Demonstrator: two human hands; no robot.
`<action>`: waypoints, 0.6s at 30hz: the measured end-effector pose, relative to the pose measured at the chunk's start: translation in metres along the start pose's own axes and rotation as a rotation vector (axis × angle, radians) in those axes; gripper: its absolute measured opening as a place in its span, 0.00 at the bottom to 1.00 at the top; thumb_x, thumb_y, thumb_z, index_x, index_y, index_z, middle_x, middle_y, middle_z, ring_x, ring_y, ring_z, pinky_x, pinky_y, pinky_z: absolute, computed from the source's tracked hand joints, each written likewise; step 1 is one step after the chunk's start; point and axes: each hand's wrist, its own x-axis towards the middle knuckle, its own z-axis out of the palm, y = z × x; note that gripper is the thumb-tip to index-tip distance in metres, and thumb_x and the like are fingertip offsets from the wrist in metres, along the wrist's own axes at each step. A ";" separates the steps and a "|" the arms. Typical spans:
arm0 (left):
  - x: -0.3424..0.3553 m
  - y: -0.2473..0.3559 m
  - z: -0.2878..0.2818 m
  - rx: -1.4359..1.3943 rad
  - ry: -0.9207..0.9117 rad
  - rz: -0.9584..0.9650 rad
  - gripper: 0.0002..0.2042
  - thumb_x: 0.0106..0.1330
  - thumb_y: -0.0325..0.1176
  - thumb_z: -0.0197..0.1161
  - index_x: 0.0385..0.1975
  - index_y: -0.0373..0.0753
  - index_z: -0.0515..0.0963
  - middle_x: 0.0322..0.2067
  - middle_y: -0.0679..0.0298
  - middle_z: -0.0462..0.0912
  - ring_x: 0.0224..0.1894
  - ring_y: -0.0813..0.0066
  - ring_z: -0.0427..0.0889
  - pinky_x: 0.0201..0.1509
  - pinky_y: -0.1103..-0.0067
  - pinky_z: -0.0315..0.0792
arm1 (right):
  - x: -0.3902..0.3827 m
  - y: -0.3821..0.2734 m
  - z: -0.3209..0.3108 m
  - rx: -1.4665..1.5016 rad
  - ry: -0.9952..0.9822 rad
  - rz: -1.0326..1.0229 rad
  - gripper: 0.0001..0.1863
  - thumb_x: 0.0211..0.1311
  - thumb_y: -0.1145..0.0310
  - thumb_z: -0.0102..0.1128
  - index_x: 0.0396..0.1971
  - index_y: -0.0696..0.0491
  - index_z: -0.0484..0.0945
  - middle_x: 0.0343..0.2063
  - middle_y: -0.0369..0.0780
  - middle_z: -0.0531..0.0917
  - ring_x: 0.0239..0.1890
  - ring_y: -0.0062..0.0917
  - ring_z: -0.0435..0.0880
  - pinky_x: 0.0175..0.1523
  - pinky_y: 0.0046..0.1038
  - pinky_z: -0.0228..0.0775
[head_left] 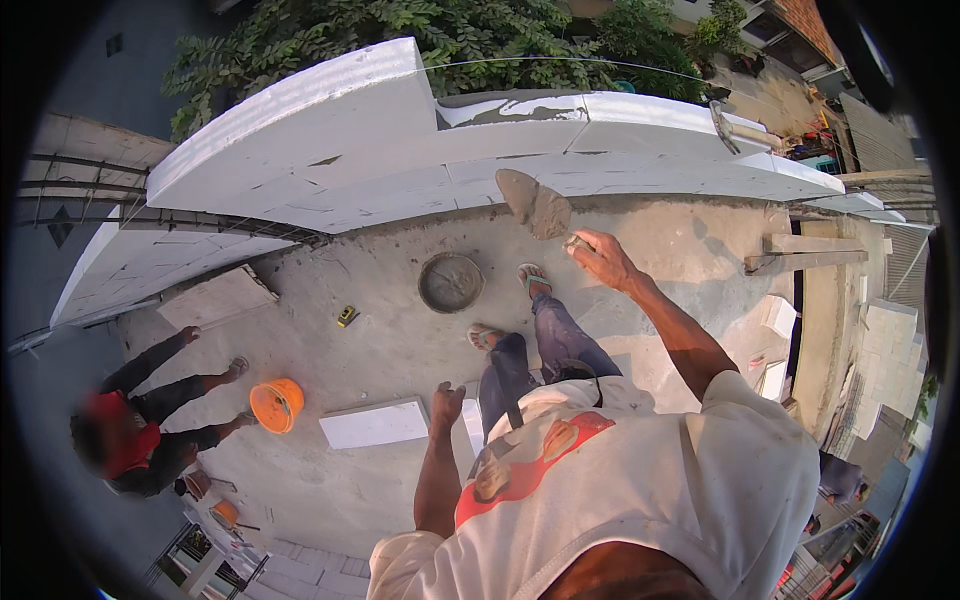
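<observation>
My right hand (604, 262) grips the handle of a trowel (534, 204), its blade raised in front of the white block wall (510, 150) and coated with grey mortar. Low beside my body, my left hand (446, 404) is closed, with nothing visible in it. Wet grey mortar (510, 112) lies along a lower stretch of the wall top, between a taller block on the left and a block on the right. On the floor before my feet stands a round dark tub (451, 282) of mortar.
A yellow tape measure (347, 316), an orange bucket (276, 406) and a white block (374, 424) are on the concrete floor. A co-worker (125, 435) in red sits at the left. Wooden beams (806, 254) lie at the right. A string line (560, 58) runs above the wall.
</observation>
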 end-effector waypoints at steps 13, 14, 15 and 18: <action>0.006 0.041 -0.008 -0.362 0.094 -0.034 0.23 0.68 0.45 0.68 0.49 0.29 0.83 0.31 0.61 0.83 0.30 0.73 0.80 0.30 0.76 0.73 | 0.039 0.001 -0.165 -1.276 0.637 -0.224 0.20 0.64 0.73 0.62 0.55 0.59 0.81 0.44 0.43 0.82 0.49 0.37 0.85 0.44 0.39 0.85; 0.004 0.048 -0.012 -0.313 0.085 0.013 0.22 0.68 0.44 0.68 0.50 0.30 0.83 0.31 0.62 0.83 0.31 0.75 0.80 0.30 0.77 0.73 | 0.040 0.005 -0.172 -1.320 0.609 -0.194 0.21 0.64 0.74 0.60 0.58 0.60 0.80 0.43 0.44 0.81 0.48 0.36 0.85 0.44 0.38 0.86; 0.003 0.049 -0.013 -0.263 0.075 0.057 0.21 0.68 0.44 0.68 0.50 0.31 0.83 0.32 0.62 0.84 0.31 0.77 0.80 0.30 0.78 0.73 | 0.041 0.011 -0.182 -1.333 0.612 -0.126 0.19 0.64 0.73 0.61 0.55 0.59 0.82 0.44 0.43 0.82 0.49 0.36 0.85 0.44 0.37 0.86; 0.007 0.032 -0.015 -0.039 0.036 0.218 0.23 0.68 0.43 0.68 0.54 0.31 0.82 0.35 0.60 0.86 0.35 0.74 0.83 0.33 0.76 0.75 | 0.038 0.039 -0.222 -1.335 0.654 0.043 0.16 0.65 0.71 0.63 0.51 0.57 0.85 0.46 0.41 0.82 0.51 0.35 0.85 0.43 0.36 0.86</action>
